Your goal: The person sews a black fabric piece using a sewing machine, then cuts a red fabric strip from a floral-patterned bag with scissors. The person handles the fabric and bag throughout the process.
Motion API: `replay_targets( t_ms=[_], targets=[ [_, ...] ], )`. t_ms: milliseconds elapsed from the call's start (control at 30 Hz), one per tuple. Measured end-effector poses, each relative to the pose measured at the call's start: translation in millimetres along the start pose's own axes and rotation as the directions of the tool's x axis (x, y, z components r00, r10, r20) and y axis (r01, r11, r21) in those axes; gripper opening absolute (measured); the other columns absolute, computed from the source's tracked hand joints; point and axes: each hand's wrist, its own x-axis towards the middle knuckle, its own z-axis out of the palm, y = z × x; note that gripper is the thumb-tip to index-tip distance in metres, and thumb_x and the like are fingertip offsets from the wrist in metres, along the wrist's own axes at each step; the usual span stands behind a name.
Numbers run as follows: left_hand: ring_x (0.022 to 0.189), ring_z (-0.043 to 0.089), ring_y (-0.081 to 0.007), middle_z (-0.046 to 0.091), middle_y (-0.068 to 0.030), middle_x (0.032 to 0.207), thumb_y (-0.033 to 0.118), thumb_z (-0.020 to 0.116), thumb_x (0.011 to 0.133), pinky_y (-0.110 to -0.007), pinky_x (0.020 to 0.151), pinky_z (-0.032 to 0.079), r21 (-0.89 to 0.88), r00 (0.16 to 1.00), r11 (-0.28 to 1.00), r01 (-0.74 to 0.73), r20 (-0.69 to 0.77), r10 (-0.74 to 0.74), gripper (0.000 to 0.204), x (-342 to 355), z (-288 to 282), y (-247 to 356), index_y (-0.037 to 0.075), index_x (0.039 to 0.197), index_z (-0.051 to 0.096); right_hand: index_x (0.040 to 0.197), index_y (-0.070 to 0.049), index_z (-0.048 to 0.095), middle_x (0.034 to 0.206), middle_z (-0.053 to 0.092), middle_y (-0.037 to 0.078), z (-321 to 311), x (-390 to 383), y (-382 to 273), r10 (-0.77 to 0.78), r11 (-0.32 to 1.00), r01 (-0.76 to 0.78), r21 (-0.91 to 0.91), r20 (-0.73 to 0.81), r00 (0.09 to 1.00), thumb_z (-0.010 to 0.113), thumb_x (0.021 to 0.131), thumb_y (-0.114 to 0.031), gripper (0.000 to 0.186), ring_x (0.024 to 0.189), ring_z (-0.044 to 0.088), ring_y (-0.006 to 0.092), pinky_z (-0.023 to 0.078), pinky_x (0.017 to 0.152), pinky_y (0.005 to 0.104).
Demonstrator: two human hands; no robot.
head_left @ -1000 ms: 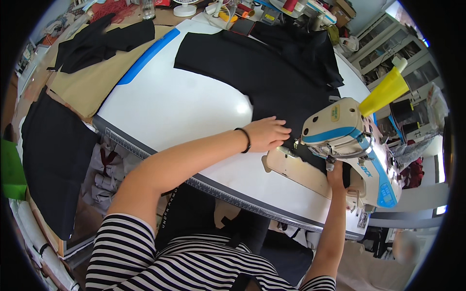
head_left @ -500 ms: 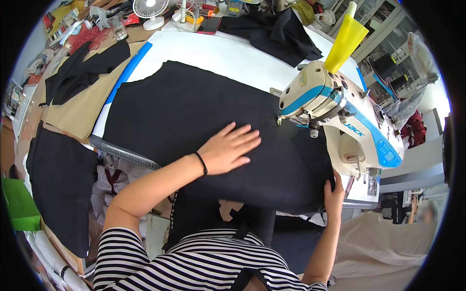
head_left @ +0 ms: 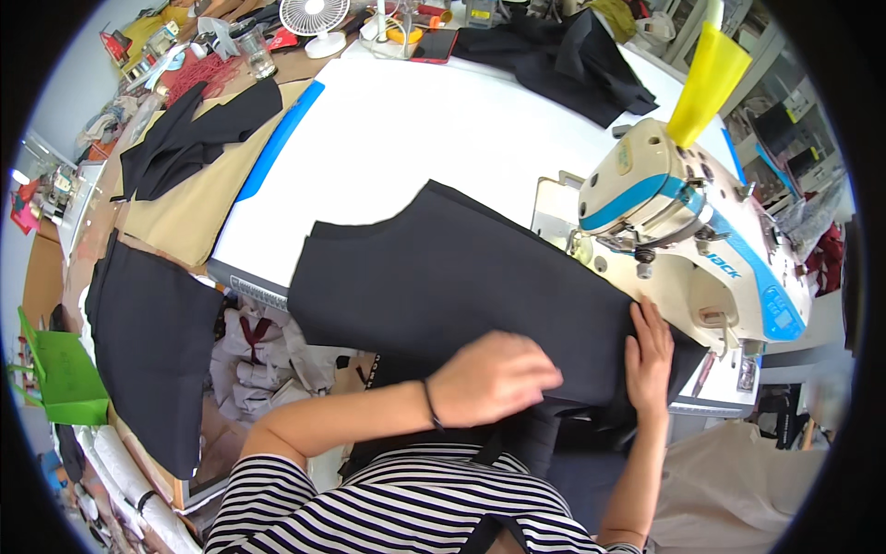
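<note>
Cloth panel [head_left: 461, 295] over tabletop [head_left: 397, 120] near edge, right hand [head_left: 652, 358] on its right end; sewing machine [head_left: 637, 189] at right end; second cloth [head_left: 563, 60] along far edge, phone [head_left: 436, 44] left of it; fan [head_left: 314, 15] beyond far left corner; cut pieces [head_left: 208, 138] past left edge, third cloth [head_left: 152, 342] nearer, box [head_left: 72, 369] left of that

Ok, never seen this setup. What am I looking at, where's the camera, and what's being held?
No robot here: these are a person's bare hands at a sewing machine. The camera is a wide fisheye worn on the head, looking down, so straight edges bend near the rim. On the white table lies a large black cloth, partly hanging over the near edge; a crumpled black cloth lies at the far side. The right hand rests on the large cloth near the machine. The left hand is blurred over its near part; I can't tell whether it touches or grips.
</note>
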Motion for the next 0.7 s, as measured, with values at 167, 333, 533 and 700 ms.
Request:
replay_targets(
  t_ms=[167,333,533,700],
  targets=[
    [0.101,0.050,-0.0277,0.056,-0.0089,0.107,0.020,0.068,0.076,-0.038,0.089,0.040,0.451,0.945,0.832,0.324,-0.186,-0.268,0.037,2,-102,-59,0.009,0.111,0.060,0.127,-0.003,0.051,0.136,0.044,0.012,-14,-4,9,-0.023,1.000,0.023,0.012,0.004,1.000,0.051,0.081,-0.004,0.046,0.128,0.039,0.0300,0.026,0.106,0.0410],
    [0.100,0.047,-0.0239,0.055,-0.0050,0.101,0.023,0.071,0.076,-0.034,0.089,0.037,0.510,0.918,0.768,0.386,-0.133,-0.373,0.032,0,-123,-95,0.010,0.104,0.062,0.126,-0.003,0.051,0.135,0.045,0.012,-12,-2,9,-0.022,1.000,0.022,0.007,-0.007,1.000,0.051,0.081,-0.004,0.046,0.128,0.039,0.0299,0.027,0.106,0.0414],
    [0.091,0.048,-0.0206,0.054,-0.0021,0.089,0.015,0.071,0.075,-0.032,0.083,0.036,0.466,0.917,0.791,0.396,-0.149,-0.371,0.014,0,-118,-103,0.009,0.083,0.062,0.121,-0.002,0.055,0.135,0.046,0.012,-14,-3,9,-0.002,0.999,0.004,0.051,-0.034,0.999,0.054,0.079,-0.003,0.043,0.128,0.038,0.0314,0.027,0.106,0.0420],
    [0.081,0.051,-0.0212,0.057,-0.0033,0.081,0.011,0.067,0.077,-0.032,0.079,0.036,0.363,0.917,0.850,0.382,-0.261,-0.301,0.011,-1,-117,-81,0.008,0.079,0.057,0.110,-0.004,0.062,0.113,0.058,0.009,-15,-7,8,-0.022,0.994,-0.004,-0.106,-0.244,0.969,0.060,0.074,-0.005,0.036,0.101,0.052,0.0266,0.039,0.088,0.0381]
  ],
)
